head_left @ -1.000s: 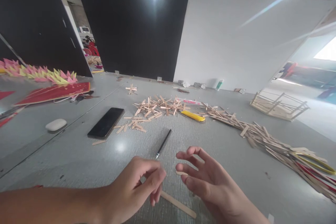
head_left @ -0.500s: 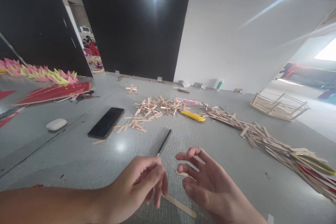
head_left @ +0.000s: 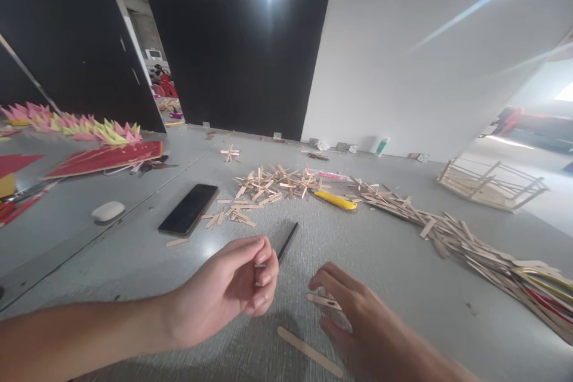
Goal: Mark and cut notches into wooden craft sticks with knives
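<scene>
My left hand (head_left: pixel 233 283) is raised above the table, palm turned inward, its fingers curled toward the thumb. A small pale glint shows among those fingers, too small to make out. Partly behind them lies a black pen-like tool (head_left: pixel 289 239). My right hand (head_left: pixel 344 301) reaches down with thumb and fingers apart around a short wooden craft stick (head_left: pixel 320 300) with a dark mark; contact is unclear. A longer craft stick (head_left: pixel 308 351) lies on the table between my hands, toward the near edge.
Loose craft-stick pieces (head_left: pixel 273 185) lie heaped ahead, beside a yellow utility knife (head_left: pixel 335 200). A phone (head_left: pixel 190 209) and a white case (head_left: pixel 108 211) are at left. Long sticks (head_left: pixel 447 236) stretch along the right, near a small stick frame (head_left: pixel 490 185). Upright boards (head_left: pixel 242 65) stand behind.
My left hand has lifted slightly and turned so its palm and curled fingers show. My right hand has rolled palm-down over the short craft stick. The view has shifted slightly left.
</scene>
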`<state>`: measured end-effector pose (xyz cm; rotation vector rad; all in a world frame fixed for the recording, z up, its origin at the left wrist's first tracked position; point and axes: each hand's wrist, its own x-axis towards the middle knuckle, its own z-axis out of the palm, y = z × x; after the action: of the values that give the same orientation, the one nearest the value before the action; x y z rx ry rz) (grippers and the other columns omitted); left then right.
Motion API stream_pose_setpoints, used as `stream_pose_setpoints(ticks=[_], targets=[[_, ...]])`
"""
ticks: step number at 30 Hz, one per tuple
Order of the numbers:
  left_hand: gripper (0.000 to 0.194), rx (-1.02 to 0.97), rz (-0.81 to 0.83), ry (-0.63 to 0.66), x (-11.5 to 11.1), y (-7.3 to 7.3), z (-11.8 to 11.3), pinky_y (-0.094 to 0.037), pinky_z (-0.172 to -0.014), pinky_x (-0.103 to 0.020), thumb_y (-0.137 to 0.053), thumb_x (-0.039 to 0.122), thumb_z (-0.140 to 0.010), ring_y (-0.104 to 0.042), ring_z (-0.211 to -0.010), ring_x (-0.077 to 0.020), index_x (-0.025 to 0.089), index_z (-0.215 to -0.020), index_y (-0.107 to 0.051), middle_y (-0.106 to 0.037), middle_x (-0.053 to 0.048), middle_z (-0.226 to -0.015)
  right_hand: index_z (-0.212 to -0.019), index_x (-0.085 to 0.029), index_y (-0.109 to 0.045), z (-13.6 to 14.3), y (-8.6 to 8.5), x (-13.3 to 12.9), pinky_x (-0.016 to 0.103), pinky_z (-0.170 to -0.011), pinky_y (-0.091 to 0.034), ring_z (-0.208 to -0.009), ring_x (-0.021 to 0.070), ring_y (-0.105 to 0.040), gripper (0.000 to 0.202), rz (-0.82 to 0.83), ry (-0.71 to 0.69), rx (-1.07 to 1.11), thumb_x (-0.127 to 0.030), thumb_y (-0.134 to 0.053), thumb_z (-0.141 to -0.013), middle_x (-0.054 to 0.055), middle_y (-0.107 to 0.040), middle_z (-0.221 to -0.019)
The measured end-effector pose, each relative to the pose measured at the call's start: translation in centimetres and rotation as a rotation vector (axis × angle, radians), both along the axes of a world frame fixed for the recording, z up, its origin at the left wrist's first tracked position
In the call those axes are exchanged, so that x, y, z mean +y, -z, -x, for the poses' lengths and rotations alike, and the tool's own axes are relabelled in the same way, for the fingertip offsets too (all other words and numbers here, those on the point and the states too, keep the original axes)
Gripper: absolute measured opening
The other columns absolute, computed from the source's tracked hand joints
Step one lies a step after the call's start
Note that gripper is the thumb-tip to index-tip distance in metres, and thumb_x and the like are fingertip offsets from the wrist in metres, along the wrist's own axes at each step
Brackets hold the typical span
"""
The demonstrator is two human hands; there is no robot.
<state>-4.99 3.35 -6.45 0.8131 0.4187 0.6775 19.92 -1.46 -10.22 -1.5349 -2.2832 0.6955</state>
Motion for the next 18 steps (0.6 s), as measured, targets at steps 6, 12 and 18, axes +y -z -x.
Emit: stream_pose_setpoints(ticks=[6, 12, 18], targets=[[0.051, 0.701, -0.697, 0.037, 0.9, 0.2, 0.8, -0.04, -0.062, -0.031, -0.029, 0.045, -0.11, -0.049, -0.062, -0.0151, 0.021, -0.068, -0.042, -0.05, 0.001, -0.066, -0.116, -0.02, -0.063, -1.0, 0.1, 0.8, 0.037, -0.084, -0.056, -0.098, 0.0223, -0.071, 0.03, -0.068, 0.023, -0.119, -0.005, -0.056, -0.09, 0.011, -0.067, -0.117], [0.014, 0.922, -1.038, -0.105, 2.6, 2.6, 1.5, -0.04, -0.08, -0.039, -0.046, 0.024, -0.102, -0.051, -0.085, -0.0217, 0.021, -0.108, -0.058, -0.058, -0.005, -0.101, -0.122, -0.016, -0.062, -2.5, -0.8, 1.1, 0.032, -0.056, -0.047, -0.062, 0.0207, -0.066, 0.044, -0.095, 0.042, -0.25, -0.002, -0.042, -0.086, 0.004, -0.068, -0.073], [0.028, 1.002, -1.142, -0.201, 3.3, 5.1, -0.1, -0.042, -0.092, -0.047, -0.064, 0.042, -0.098, -0.055, -0.107, -0.0308, 0.021, -0.117, -0.065, -0.065, -0.008, -0.11, -0.135, -0.016, -0.053, -2.5, -1.3, 1.3, 0.038, -0.08, -0.055, -0.102, 0.0245, -0.071, 0.051, -0.269, 0.073, -0.126, -0.005, -0.027, -0.093, 0.018, -0.063, -0.127]])
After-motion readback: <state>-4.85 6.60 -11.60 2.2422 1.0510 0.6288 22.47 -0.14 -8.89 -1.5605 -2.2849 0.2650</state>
